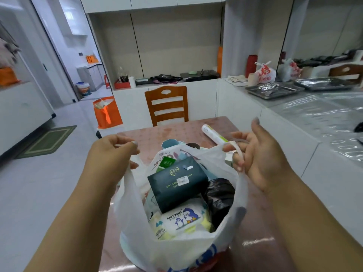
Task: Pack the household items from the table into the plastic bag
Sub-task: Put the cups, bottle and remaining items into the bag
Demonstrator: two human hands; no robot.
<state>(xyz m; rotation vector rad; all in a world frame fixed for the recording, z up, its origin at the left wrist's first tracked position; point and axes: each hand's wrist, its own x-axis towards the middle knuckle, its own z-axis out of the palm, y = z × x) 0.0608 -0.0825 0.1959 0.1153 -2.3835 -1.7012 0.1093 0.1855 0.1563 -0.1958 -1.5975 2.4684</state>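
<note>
Thin white plastic bag point(176, 250) is parked on the pink patterned table point(176, 130), mouth pulled wide. One handle is gripped in the left hand point(112, 154), the other hooked over the curled fingers of the right hand point(261, 156). The film is probably soft, slippery and stretchy under load, so it's best lifted by both handles. A white cylindrical roll point(214, 134) lies just beyond it.

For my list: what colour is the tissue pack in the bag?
Tissue pack: dark green; head view.
</note>
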